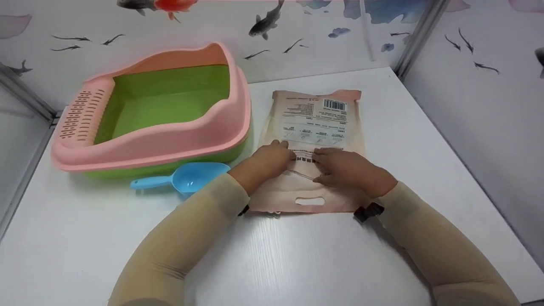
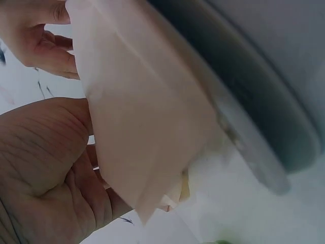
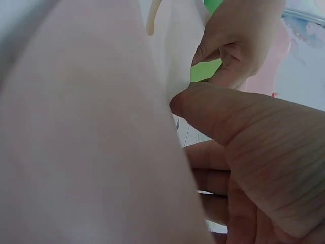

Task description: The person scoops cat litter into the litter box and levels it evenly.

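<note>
A pale pink printed bag (image 1: 318, 127) lies on the white table, its handle cutout towards me and its barcode at the far end. Both hands are at the middle of its upper face. My left hand (image 1: 272, 160) grips the bag from the left with bent fingers. From the right, my right hand (image 1: 350, 170) holds it, fingertips facing the left hand across a short gap. In the right wrist view the thumb (image 3: 203, 109) presses the bag's near surface, and the other fingers show beyond its edge. The left fingertips are partly hidden behind the bag in the left wrist view.
A pink-rimmed green litter box (image 1: 195, 131) stands at the back left. Between it and my left forearm lies a blue scoop (image 1: 197, 176), its handle pointing left. White panels (image 1: 297, 55) painted with fish enclose the table (image 1: 272, 263) at the back and sides.
</note>
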`<state>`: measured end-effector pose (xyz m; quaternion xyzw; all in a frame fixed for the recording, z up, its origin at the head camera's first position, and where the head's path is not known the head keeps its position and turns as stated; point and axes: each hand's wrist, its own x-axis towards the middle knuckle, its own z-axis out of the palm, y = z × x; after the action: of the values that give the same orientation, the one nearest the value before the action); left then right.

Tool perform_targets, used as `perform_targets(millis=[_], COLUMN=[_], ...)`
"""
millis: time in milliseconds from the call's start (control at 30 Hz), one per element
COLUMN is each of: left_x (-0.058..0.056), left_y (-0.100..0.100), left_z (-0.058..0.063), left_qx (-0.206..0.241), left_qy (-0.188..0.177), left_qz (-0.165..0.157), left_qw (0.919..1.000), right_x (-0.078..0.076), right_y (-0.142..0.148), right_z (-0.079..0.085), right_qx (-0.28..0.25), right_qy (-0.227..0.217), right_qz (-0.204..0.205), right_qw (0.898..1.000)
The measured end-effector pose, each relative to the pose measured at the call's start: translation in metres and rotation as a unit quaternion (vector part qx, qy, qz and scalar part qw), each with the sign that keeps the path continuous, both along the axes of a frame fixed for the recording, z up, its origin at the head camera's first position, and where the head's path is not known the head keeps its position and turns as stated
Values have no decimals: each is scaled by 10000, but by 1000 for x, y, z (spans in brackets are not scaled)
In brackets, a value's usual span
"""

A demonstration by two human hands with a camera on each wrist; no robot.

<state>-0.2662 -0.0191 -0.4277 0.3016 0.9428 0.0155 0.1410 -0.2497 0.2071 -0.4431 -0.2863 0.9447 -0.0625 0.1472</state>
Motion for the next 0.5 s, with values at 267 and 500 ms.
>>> perform_targets(millis=[267, 500], left_x=[6, 7], left_y=[-4, -7], left_z=[2, -1], left_qx=[-19, 111], left_qy=[91, 311], left_qz=[-127, -221], left_qw=[9999, 9992], right_x=[0, -1], right_y=[0, 0], right_z=[-1, 0], right_qx=[-61, -186], right_qy=[133, 152], right_qz=[29, 94], right_qw=[9999, 9997])
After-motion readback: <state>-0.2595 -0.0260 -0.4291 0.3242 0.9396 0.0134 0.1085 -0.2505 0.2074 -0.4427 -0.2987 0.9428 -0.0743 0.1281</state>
